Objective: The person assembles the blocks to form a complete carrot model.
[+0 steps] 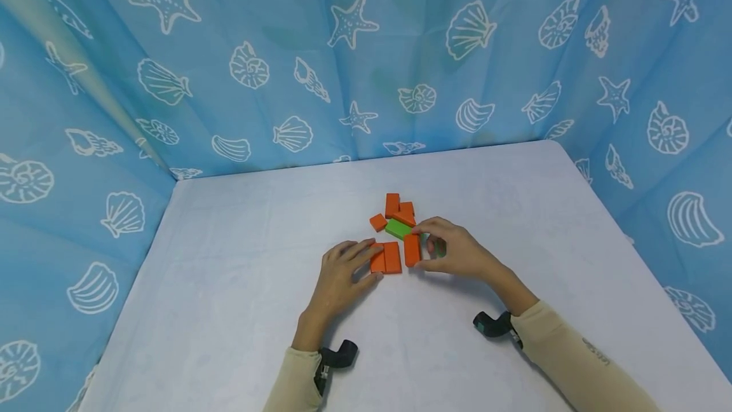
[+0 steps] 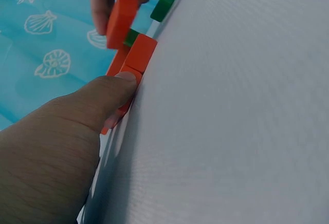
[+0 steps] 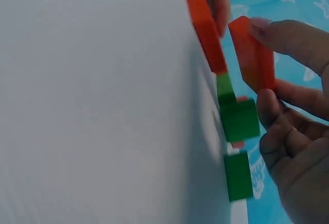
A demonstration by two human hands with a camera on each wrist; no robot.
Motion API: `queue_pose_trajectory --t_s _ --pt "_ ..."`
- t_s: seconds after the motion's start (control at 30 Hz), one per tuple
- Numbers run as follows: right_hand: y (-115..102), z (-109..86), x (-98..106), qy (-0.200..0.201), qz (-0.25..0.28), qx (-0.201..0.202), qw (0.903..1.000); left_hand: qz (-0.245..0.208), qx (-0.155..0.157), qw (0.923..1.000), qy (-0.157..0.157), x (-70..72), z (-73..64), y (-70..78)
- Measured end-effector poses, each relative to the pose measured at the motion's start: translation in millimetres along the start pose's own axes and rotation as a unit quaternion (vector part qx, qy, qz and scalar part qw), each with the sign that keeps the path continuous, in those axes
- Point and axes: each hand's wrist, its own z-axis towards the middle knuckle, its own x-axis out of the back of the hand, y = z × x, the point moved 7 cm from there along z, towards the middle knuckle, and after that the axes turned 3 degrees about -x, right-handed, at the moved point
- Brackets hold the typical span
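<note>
Head view: left hand [image 1: 338,275] curling thumb and fingers about orange pair [image 1: 392,258] on white table [image 1: 229,272]; right hand [image 1: 463,253] pinching orange block [image 1: 412,250] just right of pair, green block [image 1: 397,229] lying behind.
Left wrist view: left hand's thumb pressing orange pair; pinched orange block hanging above table.
Right wrist view: right hand holding orange block apart from pair; green pieces [image 3: 239,120] resting near.

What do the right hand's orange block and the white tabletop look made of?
Orange block: probably painted wood, perhaps plastic; smooth, satin-looking, evenly coloured faces.
White tabletop: seemingly matte cloth, given its fine texture in the left wrist view.
</note>
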Motion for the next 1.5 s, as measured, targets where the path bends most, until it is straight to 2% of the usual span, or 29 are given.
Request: queue_pose_trajectory --t_s 0.17,0.9,1.13,1.33,1.5 --pt "-3.4 0.2 -13.2 -0.017 -0.012 0.028 0.9994 0.003 0.003 1.0 -0.002 -1.5 0.0 -1.1" --pt "-0.2 0.1 -24.3 -0.039 -0.098 0.008 0.9944 0.01 0.004 0.9999 -0.002 -3.6 -0.1 -3.1" --pt "-2.3 0.1 -27.4 -0.027 -0.125 0.056 0.9902 0.011 0.003 0.9999 0.001 -2.4 -0.3 -3.6" --pt "-5.4 0.8 -29.1 -0.018 -0.133 0.077 0.9879 0.009 0.003 1.0 -0.001 -1.5 -0.6 -4.5" --pt "-10.0 -0.4 -20.5 -0.014 -0.094 0.058 0.9938 0.002 -0.005 1.0 0.002 -2.3 -0.3 -2.2"
